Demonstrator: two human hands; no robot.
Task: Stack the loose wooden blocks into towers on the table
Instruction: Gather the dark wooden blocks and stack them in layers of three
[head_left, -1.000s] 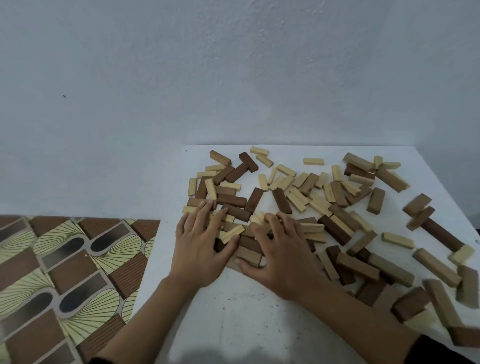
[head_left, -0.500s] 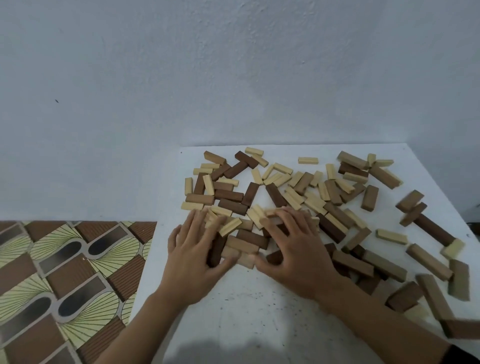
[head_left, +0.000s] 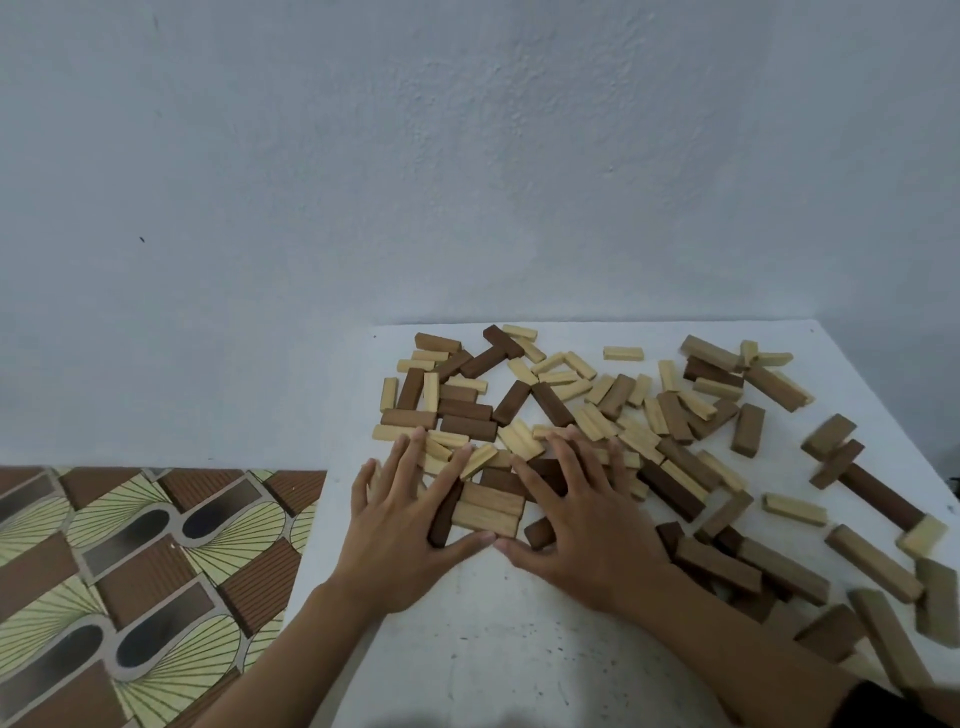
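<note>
Between the two thumbs, on the white worktop (head_left: 493, 649), lie two pale wooden blocks (head_left: 488, 512), flat and side by side, long sides touching. The left hand (head_left: 400, 540) rests palm down just beside them. Its fingers (head_left: 410, 462) are straight and spread wide, and they lie on top of small pale blocks past the pair. A dark brown block (head_left: 445, 514) sits along the left end of the pale pair, right under the left first finger and thumb. The right hand (head_left: 587, 530) rests palm down on the other side. Its fingers (head_left: 566, 452) are spread too and a little bent, pressing on the blocks under them. The two thumb tips point at each other and almost meet (I cannot tell if they touch). A short dark block (head_left: 540, 532) peeks out by the right thumb, just beside the pale pair.

Past all the fingertips, toward the wall (head_left: 467, 156), lies the big heap of loose blocks (head_left: 571, 395), pale ones and brown ones mixed, many lying across each other. To the right of the right fingers there are bigger brown blocks (head_left: 717, 564), and a long dark block (head_left: 878, 493) lies well apart near the worktop's right edge. The blocks nearest the right arm look blurry. To the left of the left fingers, off the worktop, is a floor (head_left: 130, 571) with a brown and yellow pattern.
</note>
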